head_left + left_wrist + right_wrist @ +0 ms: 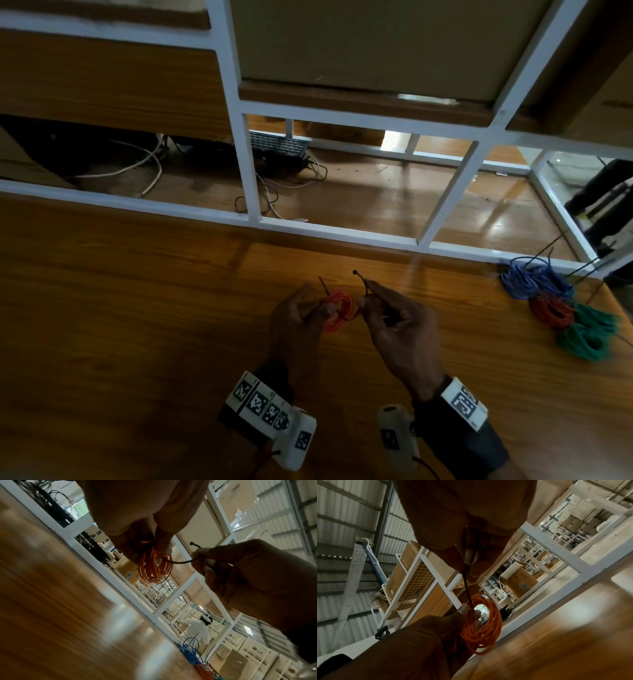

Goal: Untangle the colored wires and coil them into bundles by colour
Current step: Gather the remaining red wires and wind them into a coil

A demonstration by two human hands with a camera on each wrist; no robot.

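The left hand [294,318] pinches an orange coil [339,310] and holds it up over the table [137,308], near the middle. The right hand [394,318] pinches a thin black tie [363,284] that goes through the coil. I think the step is tying this bundle so it stays round. Next, the tie's end with the little knob should wrap around the wires and be pulled snug, while the left hand keeps the loops together. On the far right lie blue coils [527,279], a red coil [551,310] and green coils [585,334], touching each other.
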